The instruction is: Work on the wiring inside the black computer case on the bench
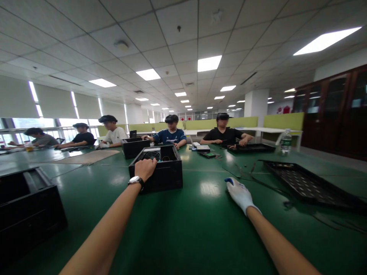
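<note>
Left grip (145, 168) clasps computer case (169, 173); gloved right grip (239, 193) rests on table (186, 229).

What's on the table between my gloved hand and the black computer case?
Head view: nothing, only bare green table between the gloved right hand and the black case.

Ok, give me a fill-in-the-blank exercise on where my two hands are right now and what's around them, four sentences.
1. The left hand grips the edge of the black computer case, and a ____ sits on its wrist.
2. The right hand wears a ____ glove.
3. The right hand lies open on the ____ table.
4. The water bottle stands at the table's far ____ side.

Missing words: watch; white; green; right.
</note>
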`<action>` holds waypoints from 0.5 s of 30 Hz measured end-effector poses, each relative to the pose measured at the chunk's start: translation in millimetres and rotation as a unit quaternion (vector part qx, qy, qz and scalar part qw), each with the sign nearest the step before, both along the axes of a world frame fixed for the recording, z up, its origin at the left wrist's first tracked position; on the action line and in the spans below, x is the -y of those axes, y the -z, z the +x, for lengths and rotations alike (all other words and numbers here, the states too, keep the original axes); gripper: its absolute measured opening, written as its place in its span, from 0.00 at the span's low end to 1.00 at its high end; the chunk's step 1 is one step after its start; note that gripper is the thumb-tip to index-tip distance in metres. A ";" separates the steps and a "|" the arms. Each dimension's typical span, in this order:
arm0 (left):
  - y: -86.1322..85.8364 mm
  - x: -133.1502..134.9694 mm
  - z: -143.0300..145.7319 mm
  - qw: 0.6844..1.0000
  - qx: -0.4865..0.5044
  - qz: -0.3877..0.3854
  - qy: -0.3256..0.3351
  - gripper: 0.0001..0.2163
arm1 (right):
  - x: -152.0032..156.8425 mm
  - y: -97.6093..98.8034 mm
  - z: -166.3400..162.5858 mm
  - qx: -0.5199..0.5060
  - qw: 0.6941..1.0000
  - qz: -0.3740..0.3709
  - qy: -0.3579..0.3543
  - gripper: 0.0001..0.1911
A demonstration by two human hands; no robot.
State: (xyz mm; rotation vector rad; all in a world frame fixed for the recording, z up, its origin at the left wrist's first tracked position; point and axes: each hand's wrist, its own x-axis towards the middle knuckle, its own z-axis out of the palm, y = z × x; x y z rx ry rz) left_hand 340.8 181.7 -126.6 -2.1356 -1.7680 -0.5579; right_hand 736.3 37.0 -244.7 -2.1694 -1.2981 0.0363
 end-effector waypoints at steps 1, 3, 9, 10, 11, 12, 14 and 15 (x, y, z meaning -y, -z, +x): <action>-0.7 -0.5 -0.9 1.000 -0.002 -0.002 0.000 0.19 | 0.1 -0.4 0.0 -0.004 1.000 0.000 0.000 0.24; -1.2 -0.8 -1.6 1.000 -0.002 -0.003 0.001 0.19 | 1.1 -1.3 -0.3 -0.008 1.000 0.000 -0.004 0.24; 2.6 -0.8 -0.7 1.000 0.004 0.015 0.010 0.18 | 1.5 0.7 1.1 -0.008 1.000 0.008 -0.014 0.22; 3.2 -1.5 -0.6 1.000 0.003 0.019 0.010 0.18 | 0.4 1.7 1.8 -0.008 1.000 0.008 -0.013 0.21; 3.9 -2.4 -0.5 1.000 0.002 0.023 0.009 0.18 | -0.8 2.8 2.6 -0.007 1.000 0.008 -0.012 0.21; 4.8 -3.5 -0.5 1.000 0.001 0.027 0.009 0.18 | -2.0 3.8 3.4 -0.007 1.000 0.008 -0.011 0.20; 6.9 -6.1 -0.6 0.999 0.001 0.035 0.008 0.19 | -3.9 5.3 4.9 -0.007 1.000 0.011 -0.013 0.19; 8.1 -7.5 -0.7 0.999 0.001 0.039 0.008 0.19 | -4.4 5.7 5.5 -0.006 1.000 0.014 -0.014 0.19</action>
